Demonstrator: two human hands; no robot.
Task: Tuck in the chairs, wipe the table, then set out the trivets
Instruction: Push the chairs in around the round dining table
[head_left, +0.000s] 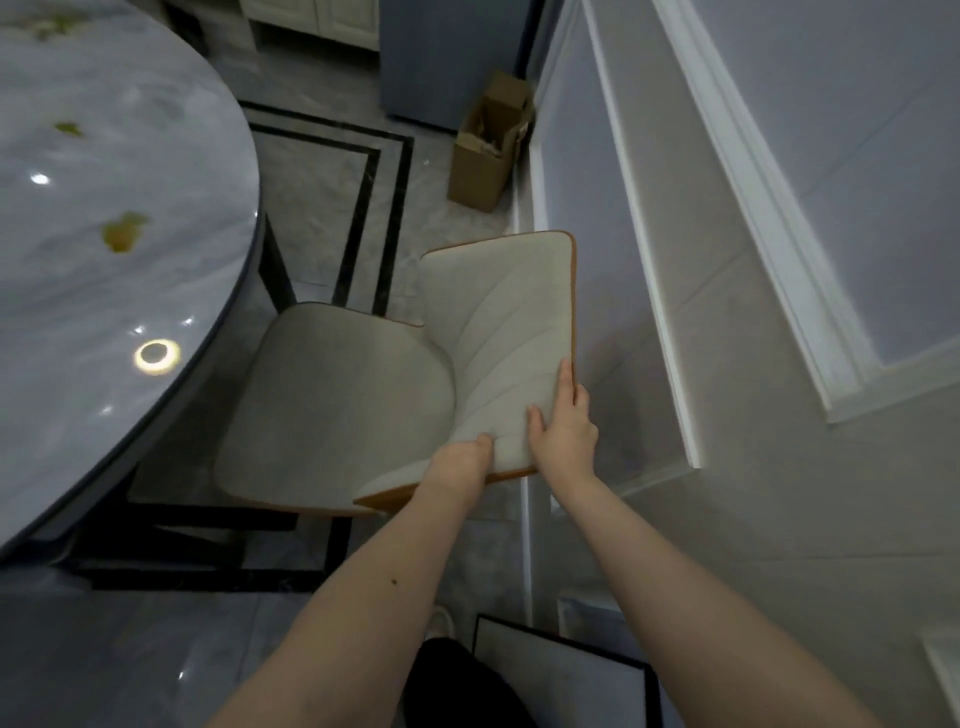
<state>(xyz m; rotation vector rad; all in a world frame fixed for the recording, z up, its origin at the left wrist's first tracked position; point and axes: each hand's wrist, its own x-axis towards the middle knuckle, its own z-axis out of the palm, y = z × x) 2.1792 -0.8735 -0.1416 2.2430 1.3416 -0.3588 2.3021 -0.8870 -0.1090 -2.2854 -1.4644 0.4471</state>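
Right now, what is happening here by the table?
A person holds the backrest of a cream chair with both hands: the left hand grips its near corner, and the right hand wraps its top edge. The seat is only partly under the round marble table, which has greenish spills on it, not yet wiped.

Dim, cool indoor light. Ring-shaped ceiling lamp glare on glossy surface (78, 260), plus small specular dots. Soft shadow under the chair (337, 405). Wide-angle bending at edges; slight overall softness.
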